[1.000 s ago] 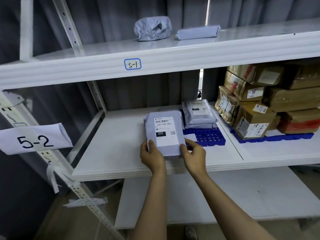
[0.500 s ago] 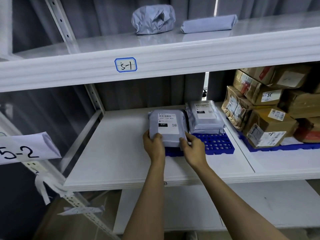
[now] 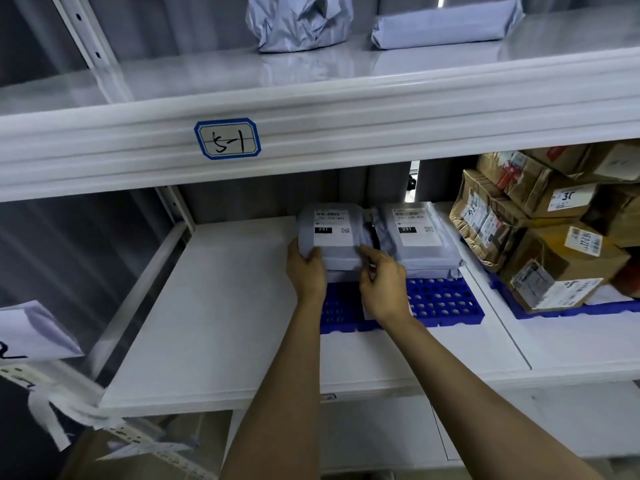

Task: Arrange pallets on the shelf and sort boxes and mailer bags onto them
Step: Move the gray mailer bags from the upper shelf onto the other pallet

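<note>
A grey mailer bag (image 3: pixel 332 233) with a white label marked 231 lies at the back left of a blue pallet (image 3: pixel 440 301) on the middle shelf (image 3: pixel 221 306). My left hand (image 3: pixel 306 268) grips its front left corner. My right hand (image 3: pixel 382 285) pinches its front right edge with curled fingers. A stack of similar grey mailer bags (image 3: pixel 417 237) sits right beside it on the same pallet, touching it.
Brown cardboard boxes (image 3: pixel 540 233) are stacked on a second blue pallet (image 3: pixel 588 308) to the right. Two grey mailer bags (image 3: pixel 299 20) lie on the upper shelf, labelled 5-1 (image 3: pixel 227 139). A paper tag (image 3: pixel 31 330) hangs on the left upright.
Both hands have pushed the mailer bag backward on the pallet, from the front part to beside the other stack. The camera has moved closer to the shelf.
</note>
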Demonstrator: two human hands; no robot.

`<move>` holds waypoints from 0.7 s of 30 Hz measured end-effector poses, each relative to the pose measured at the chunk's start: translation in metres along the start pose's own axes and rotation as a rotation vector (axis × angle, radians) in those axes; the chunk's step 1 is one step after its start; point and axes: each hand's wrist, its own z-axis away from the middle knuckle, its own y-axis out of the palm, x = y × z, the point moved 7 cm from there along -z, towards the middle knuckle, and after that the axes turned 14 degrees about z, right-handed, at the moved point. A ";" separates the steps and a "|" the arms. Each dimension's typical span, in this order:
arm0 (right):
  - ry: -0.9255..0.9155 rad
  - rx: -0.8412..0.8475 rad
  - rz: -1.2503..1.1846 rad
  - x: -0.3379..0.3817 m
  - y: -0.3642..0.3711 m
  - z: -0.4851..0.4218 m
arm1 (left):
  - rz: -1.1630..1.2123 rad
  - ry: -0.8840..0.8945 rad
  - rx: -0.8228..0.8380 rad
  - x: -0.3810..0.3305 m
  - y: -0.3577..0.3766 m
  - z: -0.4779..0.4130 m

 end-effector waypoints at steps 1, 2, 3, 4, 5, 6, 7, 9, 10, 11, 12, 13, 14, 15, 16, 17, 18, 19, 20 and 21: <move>0.004 0.012 0.000 -0.001 0.002 -0.002 | -0.034 0.012 0.007 0.002 0.002 -0.003; 0.007 0.020 0.004 -0.002 0.003 -0.003 | -0.068 0.027 0.016 0.003 0.004 -0.006; 0.007 0.027 0.015 -0.003 0.005 -0.004 | -0.106 0.036 0.029 0.005 0.006 -0.009; 0.008 0.035 0.027 -0.004 0.006 -0.005 | -0.145 0.038 0.043 0.009 0.009 -0.012; 0.010 0.048 0.039 -0.005 0.008 -0.006 | -0.187 0.032 0.063 0.012 0.012 -0.014; 0.013 0.066 0.047 -0.005 0.010 -0.008 | -0.224 0.026 0.078 0.016 0.014 -0.016; 0.015 0.086 0.053 -0.005 0.012 -0.008 | -0.276 0.022 0.090 0.021 0.016 -0.018; 0.013 0.120 0.071 -0.005 0.016 -0.011 | -0.440 0.007 0.105 0.030 0.017 -0.023; 0.012 0.131 0.086 -0.006 0.017 -0.012 | -0.519 -0.011 0.114 0.034 0.017 -0.024; 0.011 0.138 0.102 -0.006 0.018 -0.013 | -0.564 -0.030 0.132 0.038 0.017 -0.025; 0.012 0.143 0.115 -0.007 0.018 -0.014 | -0.577 -0.049 0.157 0.041 0.018 -0.025; 0.012 0.146 0.126 -0.007 0.018 -0.014 | -0.570 -0.068 0.181 0.044 0.019 -0.025; 0.013 0.147 0.133 -0.007 0.018 -0.014 | -0.561 -0.081 0.200 0.047 0.019 -0.025; 0.013 0.149 0.137 -0.007 0.017 -0.013 | -0.558 -0.085 0.213 0.048 0.019 -0.024; 0.014 0.152 0.138 -0.007 0.017 -0.012 | -0.560 -0.082 0.218 0.048 0.019 -0.023; 0.013 0.154 0.140 -0.007 0.017 -0.011 | -0.567 -0.075 0.213 0.047 0.018 -0.022; 0.010 0.154 0.143 -0.006 0.016 -0.010 | -0.580 -0.057 0.203 0.045 0.016 -0.021; 0.005 0.151 0.148 -0.006 0.015 -0.009 | -0.606 -0.037 0.192 0.042 0.015 -0.020; 0.000 0.148 0.153 -0.004 0.015 -0.007 | -0.643 -0.013 0.184 0.038 0.013 -0.018; -0.006 0.143 0.161 -0.003 0.014 -0.006 | -0.676 0.010 0.179 0.035 0.012 -0.016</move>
